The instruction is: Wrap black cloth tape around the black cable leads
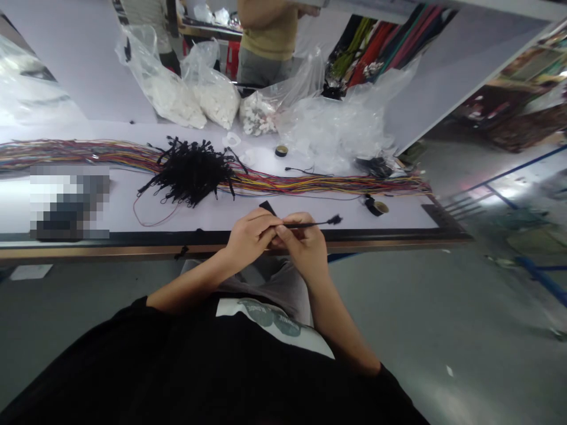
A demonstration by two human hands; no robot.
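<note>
Both of my hands meet above the table's front edge, fingertips pressed together. My right hand (310,245) is closed round a thin black cable (305,225), which points right and ends in a small black connector (335,219). A short, flat black strip, apparently tape (267,206), sticks up past the fingers of my left hand (250,236), which pinches it against the cable. The exact contact point is hidden by my fingers. Beyond them lies a long bundle of coloured wires (283,184), with a heap of black cable ends and connectors (192,171) on it.
Two black tape rolls (281,151) (378,207) sit on the white table (212,220). Clear plastic bags (261,112), some with white parts, stand along the back. A pixelated object (68,203) lies at left. Another person (268,47) stands behind the partition opening.
</note>
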